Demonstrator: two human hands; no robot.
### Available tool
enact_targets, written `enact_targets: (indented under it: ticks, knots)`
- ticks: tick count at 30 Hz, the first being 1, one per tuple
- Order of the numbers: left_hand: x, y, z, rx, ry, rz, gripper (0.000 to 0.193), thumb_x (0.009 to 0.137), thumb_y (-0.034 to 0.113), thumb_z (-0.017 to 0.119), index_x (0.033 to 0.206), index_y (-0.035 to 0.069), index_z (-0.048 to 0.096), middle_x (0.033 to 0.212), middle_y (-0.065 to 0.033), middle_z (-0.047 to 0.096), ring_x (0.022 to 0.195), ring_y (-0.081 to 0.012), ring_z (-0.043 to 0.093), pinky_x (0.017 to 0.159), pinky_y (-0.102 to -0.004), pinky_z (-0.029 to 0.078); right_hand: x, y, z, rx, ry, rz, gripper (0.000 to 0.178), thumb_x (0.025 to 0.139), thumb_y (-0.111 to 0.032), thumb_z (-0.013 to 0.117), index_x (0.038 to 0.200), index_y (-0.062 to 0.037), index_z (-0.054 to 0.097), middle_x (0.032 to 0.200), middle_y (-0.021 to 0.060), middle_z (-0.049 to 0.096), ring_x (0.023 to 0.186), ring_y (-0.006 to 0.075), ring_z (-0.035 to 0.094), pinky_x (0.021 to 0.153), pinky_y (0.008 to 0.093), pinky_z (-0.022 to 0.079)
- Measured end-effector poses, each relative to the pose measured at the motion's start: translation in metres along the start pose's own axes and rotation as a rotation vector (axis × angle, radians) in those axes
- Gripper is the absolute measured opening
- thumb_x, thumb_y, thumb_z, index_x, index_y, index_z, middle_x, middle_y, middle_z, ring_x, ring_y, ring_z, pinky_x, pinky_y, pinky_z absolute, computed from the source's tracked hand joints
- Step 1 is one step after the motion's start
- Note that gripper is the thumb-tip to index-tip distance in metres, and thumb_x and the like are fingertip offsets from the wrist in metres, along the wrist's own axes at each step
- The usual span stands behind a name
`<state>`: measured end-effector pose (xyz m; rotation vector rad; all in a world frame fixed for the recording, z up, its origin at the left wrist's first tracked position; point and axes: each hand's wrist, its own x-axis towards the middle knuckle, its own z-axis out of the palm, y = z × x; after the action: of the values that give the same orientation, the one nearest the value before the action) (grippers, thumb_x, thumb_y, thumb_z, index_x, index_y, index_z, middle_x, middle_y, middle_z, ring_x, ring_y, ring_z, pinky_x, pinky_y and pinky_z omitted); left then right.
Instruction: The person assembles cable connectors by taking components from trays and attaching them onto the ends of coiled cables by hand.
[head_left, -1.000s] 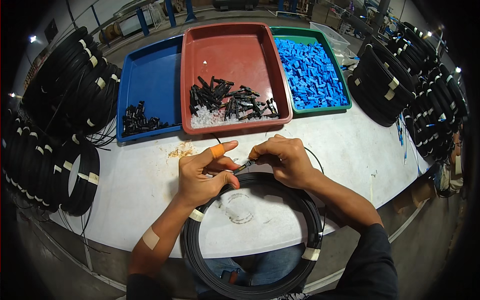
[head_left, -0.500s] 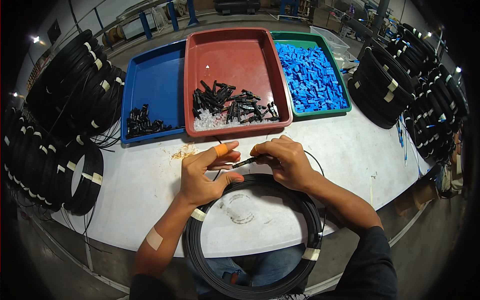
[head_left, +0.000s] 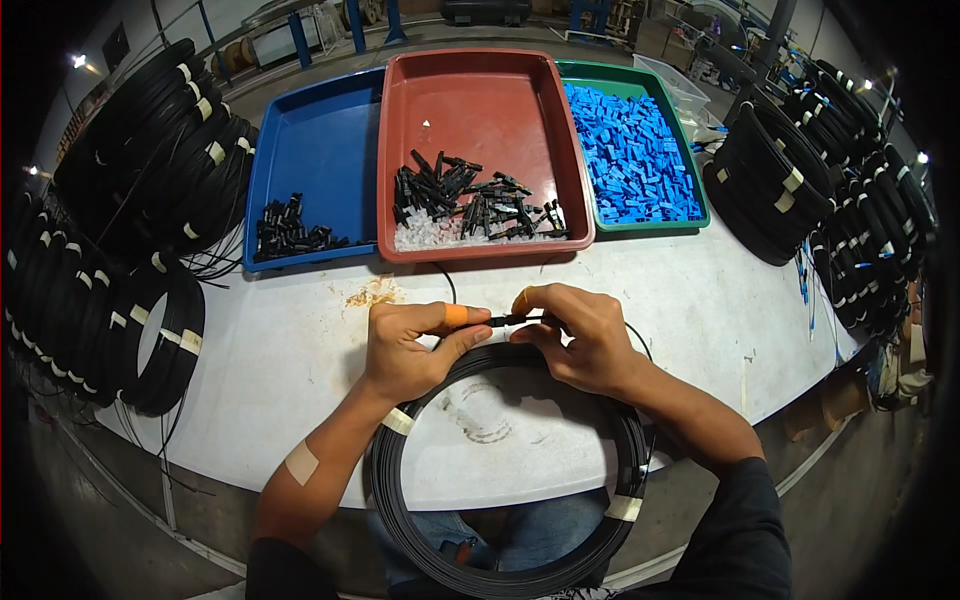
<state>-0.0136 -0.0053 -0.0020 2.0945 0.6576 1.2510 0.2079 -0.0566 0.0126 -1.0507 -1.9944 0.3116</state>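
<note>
My left hand [head_left: 408, 348], with orange tape on a finger, pinches a slim black cable connector [head_left: 502, 321] between thumb and fingertips. From the right, my right hand [head_left: 590, 338] closes on the thin black cable [head_left: 537, 319] just behind the connector; its fingertips partly hide the cable. Orange tape also wraps a finger of this hand. Below both hands a coil of black cable [head_left: 386, 485], bound with pale tape, rests over the table's front edge and my lap. A loose cable end runs up behind the left hand toward the red tray.
Beyond my hands, a blue tray [head_left: 315, 130] and a red tray [head_left: 480, 100] hold black connector parts, the red one also small clear pieces. A green tray [head_left: 706, 205] holds blue clips. Cable coils [head_left: 150, 160] are stacked on the left, and more coils [head_left: 765, 185] on the right.
My left thumb and fingers have closed on the connector, which now lies nearly level. The right hand has shifted slightly right, its grip now behind the connector. The view has tilted a little.
</note>
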Motion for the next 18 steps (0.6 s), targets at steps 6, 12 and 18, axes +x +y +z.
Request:
enact_targets:
  ticks: [6,12,18]
  knots:
    - [0.005,0.0,0.003,0.106,0.044,0.227,0.013,0.078,0.001,0.082,0.089,-0.002,0.078,0.085,-0.0129,0.077,0.072,-0.0212,0.076,0.066,-0.0268,0.06,-0.003,0.007,0.004,-0.136,0.093,-0.201,0.03,0.075,0.005,0.074,0.101,-0.0045,0.065,0.094,0.0089,0.067,0.073,0.0275,0.07,0.06,0.0365,0.056]
    - [0.002,-0.001,0.003,0.099,-0.008,0.263,0.014,0.075,0.0,0.083,0.088,-0.002,0.077,0.086,-0.0125,0.077,0.075,-0.0218,0.077,0.068,-0.0268,0.061,-0.005,0.01,0.006,-0.119,0.09,-0.193,0.031,0.073,0.007,0.073,0.101,-0.0043,0.065,0.091,0.0074,0.066,0.071,0.0256,0.069,0.057,0.0353,0.055]
    - [0.001,-0.002,0.002,0.099,-0.035,0.293,0.012,0.075,-0.001,0.083,0.086,-0.002,0.077,0.087,-0.0132,0.077,0.077,-0.0223,0.077,0.07,-0.0272,0.062,-0.005,0.009,0.006,-0.146,0.023,-0.139,0.026,0.076,0.004,0.073,0.099,-0.0048,0.064,0.087,0.0078,0.065,0.066,0.0262,0.067,0.054,0.036,0.053]
